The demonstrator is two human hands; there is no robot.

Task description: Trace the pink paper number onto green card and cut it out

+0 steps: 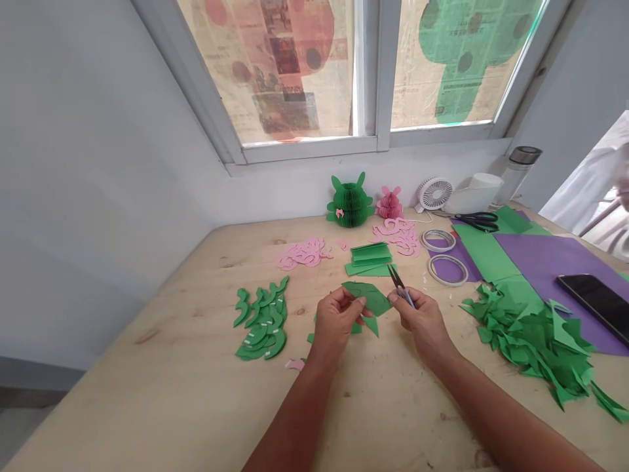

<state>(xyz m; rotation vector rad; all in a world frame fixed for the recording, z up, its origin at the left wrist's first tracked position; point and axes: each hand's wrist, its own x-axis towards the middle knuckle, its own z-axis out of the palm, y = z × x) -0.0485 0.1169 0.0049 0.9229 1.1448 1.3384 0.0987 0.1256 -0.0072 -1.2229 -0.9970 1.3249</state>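
Note:
My left hand point(339, 321) pinches a piece of green paper point(369, 297) over the middle of the table. A small pair of scissors point(399, 283) is in my right hand point(417, 320), its blades pointing up and away, and the fingertips of that hand reach the paper's right edge. Beneath my hands lie small green scraps point(372, 326), partly hidden by my left hand. To the left sits a group of cut green wavy paper shapes point(265, 328), several with white strips on them. A folded green paper stack point(369, 255) rests just beyond the paper I hold.
Pink cutouts point(304, 253) lie farther back. A green paper figure point(350, 204), a pink one point(390, 204) and a fan point(435, 193) stand along the wall. On the right are tape rolls point(447, 270), black scissors point(476, 219), green offcuts point(540, 344) and a phone point(597, 305).

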